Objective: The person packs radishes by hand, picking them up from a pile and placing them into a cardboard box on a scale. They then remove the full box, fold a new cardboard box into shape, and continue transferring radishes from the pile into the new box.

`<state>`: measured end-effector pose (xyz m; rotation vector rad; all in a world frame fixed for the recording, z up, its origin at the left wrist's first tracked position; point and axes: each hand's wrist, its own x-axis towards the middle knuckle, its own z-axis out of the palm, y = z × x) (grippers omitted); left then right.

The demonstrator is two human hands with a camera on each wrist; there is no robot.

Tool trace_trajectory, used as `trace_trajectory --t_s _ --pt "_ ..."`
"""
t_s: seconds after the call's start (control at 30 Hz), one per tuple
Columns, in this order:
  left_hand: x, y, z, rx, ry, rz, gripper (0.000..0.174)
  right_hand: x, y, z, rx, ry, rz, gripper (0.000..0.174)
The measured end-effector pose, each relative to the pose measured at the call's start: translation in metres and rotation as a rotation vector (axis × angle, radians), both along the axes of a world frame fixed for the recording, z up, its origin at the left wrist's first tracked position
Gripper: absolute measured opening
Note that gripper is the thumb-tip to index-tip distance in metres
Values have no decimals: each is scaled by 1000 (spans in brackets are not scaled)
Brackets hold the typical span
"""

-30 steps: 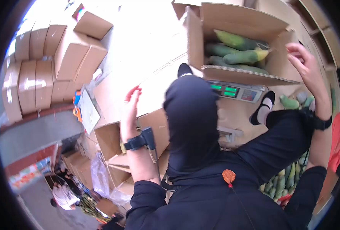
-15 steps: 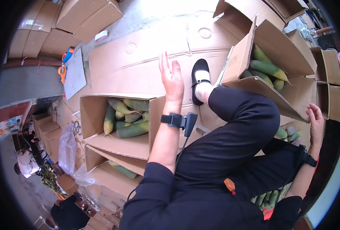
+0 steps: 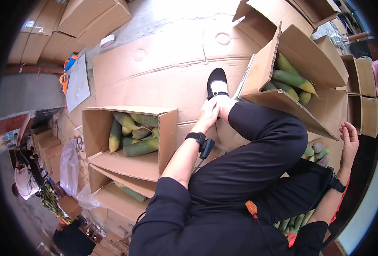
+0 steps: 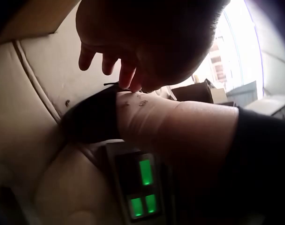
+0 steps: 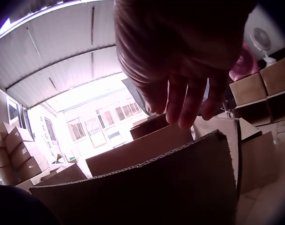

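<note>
My left hand (image 3: 208,114) is down at the ankle, beside a black shoe (image 3: 216,80). In the left wrist view its fingers (image 4: 107,65) hang loosely over the bare skin above the shoe, fingertips right at it. At the right, my right hand (image 3: 349,138) is held with loosely bent fingers by the corner of an open carton (image 3: 308,121). That carton holds several long green radishes (image 3: 291,79). From the right wrist, the hand shows above the carton's cut edge (image 5: 137,166), holding nothing.
Another open carton (image 3: 167,141) with green radishes (image 3: 142,147) lies at the left. A scale (image 4: 144,172) with green digits stands near the foot. Tape dispenser (image 3: 63,83), plastic bag (image 3: 69,166) and stacked boxes (image 3: 97,21) are farther left. More radishes (image 3: 300,222) lie by the right thigh.
The head view has swung left, bringing the left carton into sight. My left hand was raised with straight fingers and has come down to the ankle. The right hand stays near the carton corner.
</note>
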<state>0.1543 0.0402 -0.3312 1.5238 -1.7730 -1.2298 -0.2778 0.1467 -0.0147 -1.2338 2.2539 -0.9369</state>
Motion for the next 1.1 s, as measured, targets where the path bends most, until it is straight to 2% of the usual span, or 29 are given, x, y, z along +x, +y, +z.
trace_trajectory --t_s 0.1,0.17,0.27,0.37,0.4,0.43,0.5,0.53,0.73,0.8,0.87,0.9,0.97,1.03,1.1 --pt "-12 -11 15 39 133 42 33 3 0 3 9 12 -9 23" --pt "-15 -16 32 270 223 -31 33 1 2 4 9 23 -16 23" --pt "-6 -1 54 264 368 -81 31 -4 3 3 -26 18 -27 23" --pt "5 4 41 239 429 -41 33 -7 7 3 -26 17 -32 23" --pt "7 0 34 192 295 -63 41 -7 7 3 -42 3 -29 23" --pt "7 -2 28 192 297 -66 41 -7 7 4 -59 -10 -26 23" --pt "5 -6 4 -5 56 -96 49 -6 7 7 -69 -9 -25 23" --pt "2 -6 -9 -46 13 -43 51 -6 8 9 -76 -10 -22 23" --pt "6 -3 28 -53 11 -63 47 -14 17 12 -168 -66 -118 23" --pt "16 -1 27 47 108 -120 37 -10 16 18 -207 -80 -158 23" --pt "18 4 48 98 148 -202 32 -4 17 31 -278 -125 -185 23" --pt "20 8 43 66 112 -145 30 -1 18 37 -320 -150 -196 23" --pt "19 6 61 267 253 14 24 -7 29 49 -404 -185 -229 22" --pt "25 -7 76 223 256 73 27 -17 44 62 -491 -219 -256 22" --pt "14 -18 120 140 370 148 27 -27 63 75 -526 -220 -237 21"
